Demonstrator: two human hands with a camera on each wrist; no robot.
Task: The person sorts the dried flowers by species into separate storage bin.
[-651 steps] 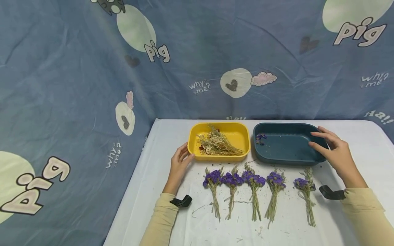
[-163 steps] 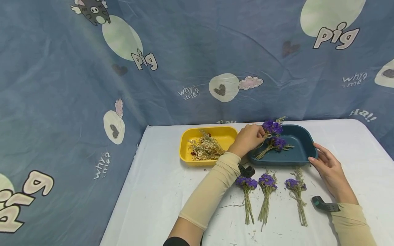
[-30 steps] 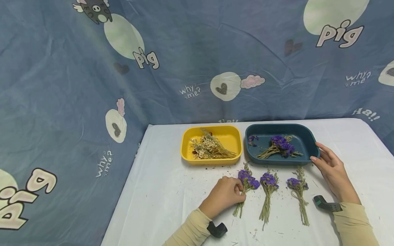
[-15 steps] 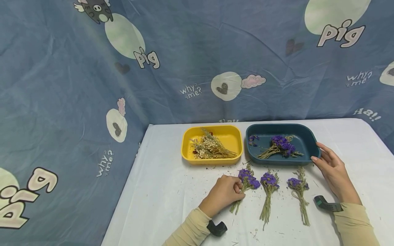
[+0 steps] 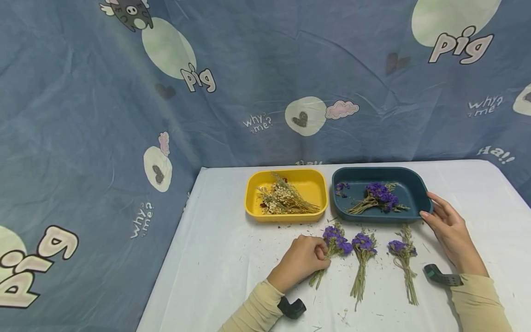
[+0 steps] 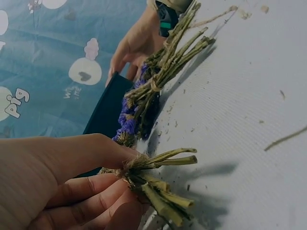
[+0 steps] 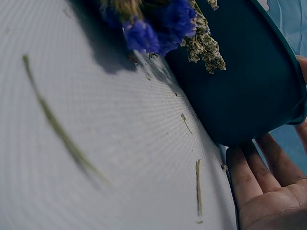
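Observation:
My left hand [image 5: 303, 259] pinches the leftmost purple dried-flower bunch [image 5: 335, 237] by its twine-tied stems. Its cut stem ends poke out past the thumb in the left wrist view, just over the cloth. To its right lie a second purple bunch [image 5: 363, 244] and a third [image 5: 402, 251], blooms toward the trays. My right hand [image 5: 450, 230] rests at the near right corner of the dark blue tray [image 5: 410, 177], fairly straight fingers against its wall in the right wrist view. Inside that tray lie purple bunches [image 5: 381, 196] and loose purple petals [image 5: 342, 186].
A yellow tray [image 5: 309, 175] with cream dried flowers [image 5: 288, 198] stands left of the blue one. Stem scraps [image 7: 62, 129] and crumbs are scattered over the white tablecloth [image 5: 224, 230]. A blue printed curtain [image 5: 249, 69] hangs behind the table.
Since the oldest frame, two purple bunches have gone from the table into the blue tray. In the last second, the pinched bunch's stem ends have swung left. My right hand stays put.

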